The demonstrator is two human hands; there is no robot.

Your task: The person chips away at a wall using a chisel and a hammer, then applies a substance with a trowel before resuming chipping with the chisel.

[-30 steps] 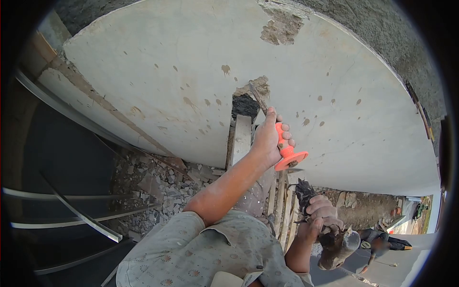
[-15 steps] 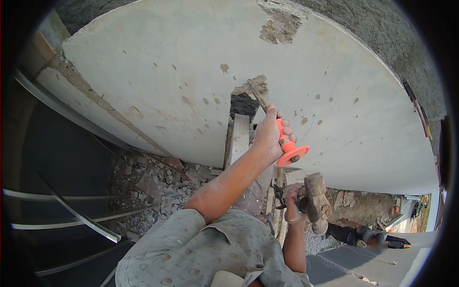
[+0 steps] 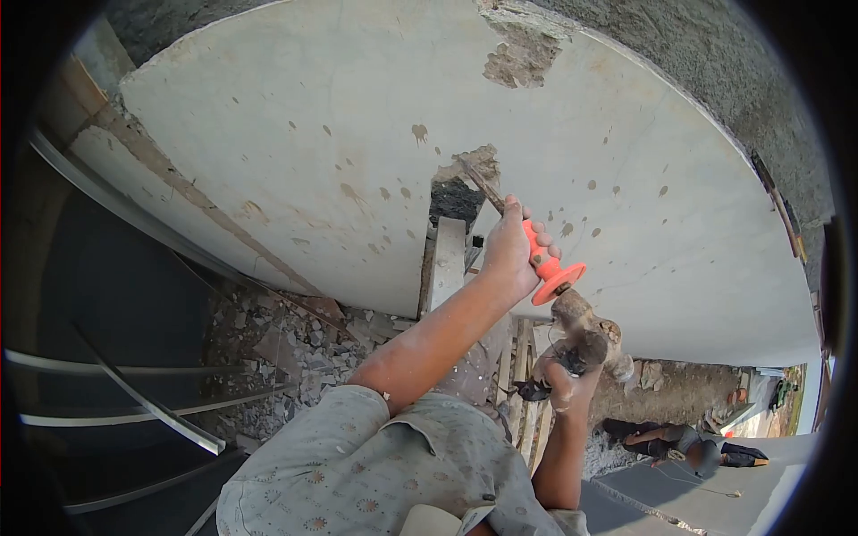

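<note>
My left hand (image 3: 517, 255) is closed round the orange grip of a chisel (image 3: 551, 268). The chisel's metal tip reaches the chipped edge of a hole (image 3: 456, 198) in the pale wall (image 3: 340, 152). Below it, my right hand (image 3: 569, 371) is wrapped round the handle of a hammer, close behind its worn head (image 3: 592, 332). The hammer head is at the chisel's butt end, just past the orange guard, and seems to touch it. A light wooden beam (image 3: 449, 259) stands under the hole.
Broken rubble (image 3: 313, 357) covers the ground at the lower left, beside long metal strips (image 3: 152, 402). Wooden slats (image 3: 518, 375) lie under my right hand. Another person (image 3: 679, 442) is bent over at the lower right. Higher on the wall is another chipped patch (image 3: 523, 55).
The hammer in my right hand has moved up against the chisel's end. The chisel and my left hand have shifted slightly. The other person has moved an arm.
</note>
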